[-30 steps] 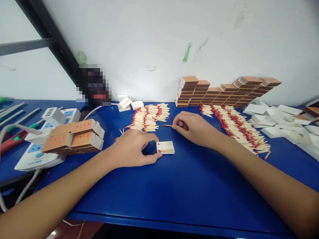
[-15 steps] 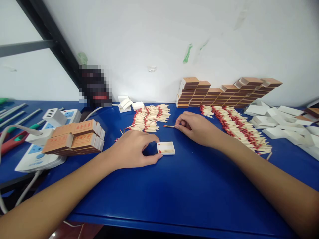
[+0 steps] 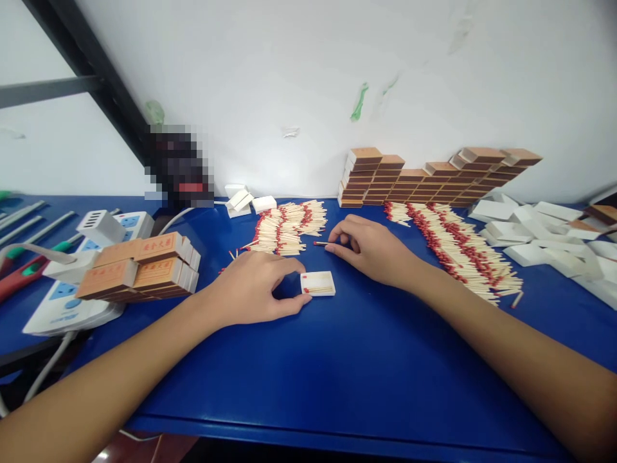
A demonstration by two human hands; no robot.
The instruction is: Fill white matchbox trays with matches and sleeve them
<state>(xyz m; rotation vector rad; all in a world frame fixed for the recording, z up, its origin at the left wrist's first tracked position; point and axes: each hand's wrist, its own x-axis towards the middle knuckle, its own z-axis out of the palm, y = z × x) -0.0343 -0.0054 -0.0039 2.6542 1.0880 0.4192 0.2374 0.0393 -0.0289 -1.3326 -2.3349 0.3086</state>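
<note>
The left hand, thumb and forefinger part-open, grips the left end of the white tray on the tabletop, apparently to steady it and leave its interior accessible. Beyond the tray, the right hand is closed in a pinch on one match, head leftward, seemingly for alignment with the tray's matches, whose heads lie left.

The blue table bears matches, matchboxes and white trays.
</note>
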